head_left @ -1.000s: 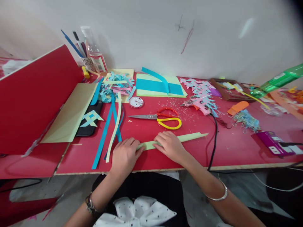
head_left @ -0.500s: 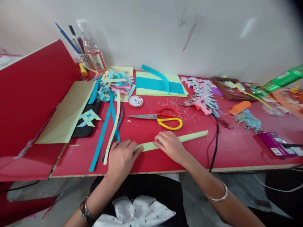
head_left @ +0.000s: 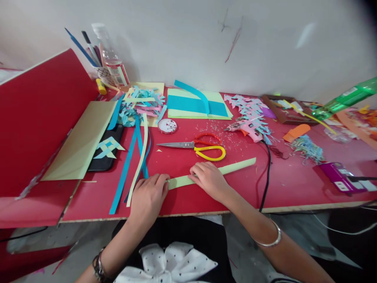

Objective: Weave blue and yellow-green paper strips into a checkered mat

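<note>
A long pale green paper strip (head_left: 232, 168) lies along the near part of the red table (head_left: 288, 188). My left hand (head_left: 149, 194) rests on the strip's left end with its fingers bent and pressed down on it. My right hand (head_left: 207, 179) presses the strip's middle with curled fingers. Red-and-yellow scissors (head_left: 200, 148) lie just beyond my right hand. Blue and pale green strips (head_left: 132, 157) lie beside my left hand.
A pink glue gun (head_left: 246, 129) and its black cord (head_left: 266, 173) lie to the right. Blue and green sheets (head_left: 197, 105), cut paper scraps (head_left: 141, 104), a small round tin (head_left: 167, 125), a phone (head_left: 107, 151), a red board (head_left: 38, 118) and a purple device (head_left: 338, 177) surround the work spot.
My left hand has slid a little leftward along the strip, so more of the strip shows between my hands. My right hand has stayed in place.
</note>
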A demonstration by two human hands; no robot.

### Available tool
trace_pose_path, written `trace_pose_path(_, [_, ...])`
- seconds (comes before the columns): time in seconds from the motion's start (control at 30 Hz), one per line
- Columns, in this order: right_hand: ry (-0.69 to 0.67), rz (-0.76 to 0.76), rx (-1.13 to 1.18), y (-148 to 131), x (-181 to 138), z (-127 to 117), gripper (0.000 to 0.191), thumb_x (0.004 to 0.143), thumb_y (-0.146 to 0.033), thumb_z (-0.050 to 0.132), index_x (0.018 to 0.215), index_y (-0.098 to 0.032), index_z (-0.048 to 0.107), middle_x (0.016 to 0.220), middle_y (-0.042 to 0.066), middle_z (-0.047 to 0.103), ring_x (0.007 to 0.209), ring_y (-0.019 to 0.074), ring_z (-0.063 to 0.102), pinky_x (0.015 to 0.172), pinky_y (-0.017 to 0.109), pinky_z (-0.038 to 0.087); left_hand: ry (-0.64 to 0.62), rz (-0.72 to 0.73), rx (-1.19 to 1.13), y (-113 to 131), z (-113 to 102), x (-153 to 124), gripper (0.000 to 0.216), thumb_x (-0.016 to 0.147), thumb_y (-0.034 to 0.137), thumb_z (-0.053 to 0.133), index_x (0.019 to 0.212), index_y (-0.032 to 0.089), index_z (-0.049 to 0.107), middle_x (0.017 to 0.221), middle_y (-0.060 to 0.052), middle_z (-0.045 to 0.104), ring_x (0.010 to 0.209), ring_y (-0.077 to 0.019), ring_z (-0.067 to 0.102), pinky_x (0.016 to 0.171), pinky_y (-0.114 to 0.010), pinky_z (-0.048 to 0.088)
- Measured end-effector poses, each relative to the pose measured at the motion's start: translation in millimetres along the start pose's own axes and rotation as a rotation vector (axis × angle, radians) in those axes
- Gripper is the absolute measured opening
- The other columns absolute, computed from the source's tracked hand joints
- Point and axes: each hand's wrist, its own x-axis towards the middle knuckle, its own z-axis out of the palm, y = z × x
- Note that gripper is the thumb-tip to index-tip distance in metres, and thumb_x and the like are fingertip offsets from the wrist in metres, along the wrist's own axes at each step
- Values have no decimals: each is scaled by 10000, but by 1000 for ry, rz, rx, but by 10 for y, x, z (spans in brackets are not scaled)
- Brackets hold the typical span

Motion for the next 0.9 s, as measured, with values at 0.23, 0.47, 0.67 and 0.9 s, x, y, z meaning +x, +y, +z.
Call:
trace_pose_path(0.23, [-18, -2, 21, 3, 10, -16, 127, 823, -257, 503, 746, -159, 527, 707, 14, 568, 674, 146, 511, 640, 262, 306, 51, 177, 81, 94, -54, -4, 268, 828, 113, 391, 1014, 199, 563, 1037, -56, 578, 933, -207, 519, 795, -341, 381])
trace_pose_path(0.47, [-6, -5, 34, 8, 0, -5, 125, 822, -262, 510, 746, -164, 524, 711, 11, 572, 682, 147, 510, 661, 263, 297, -11, 270, 55, 359, 49, -154, 448, 830, 418, 415, 1196, 166, 471, 1178, -92, 509, 1058, -229, 453, 903, -364, 356])
trace_pose_path(0.67, [-1, -13, -1, 10, 6, 22, 139, 831, -259, 493, 733, -165, 522, 699, 6, 565, 676, 147, 503, 661, 264, 292, -23, 224, 64, 441, 101, -230, 558, 824, 524, 327, 1273, 199, 395, 1243, -99, 462, 1119, -250, 413, 960, -423, 305])
trace_pose_path(0.9, [-7, -6, 10, 19, 16, 10, 136, 829, -260, 496, 737, -164, 523, 701, 3, 568, 679, 145, 503, 663, 263, 292, -21, 198, 57, 451, 123, -198, 581, 811, 545, 333, 1263, 189, 413, 1218, -88, 483, 1093, -259, 426, 956, -433, 307])
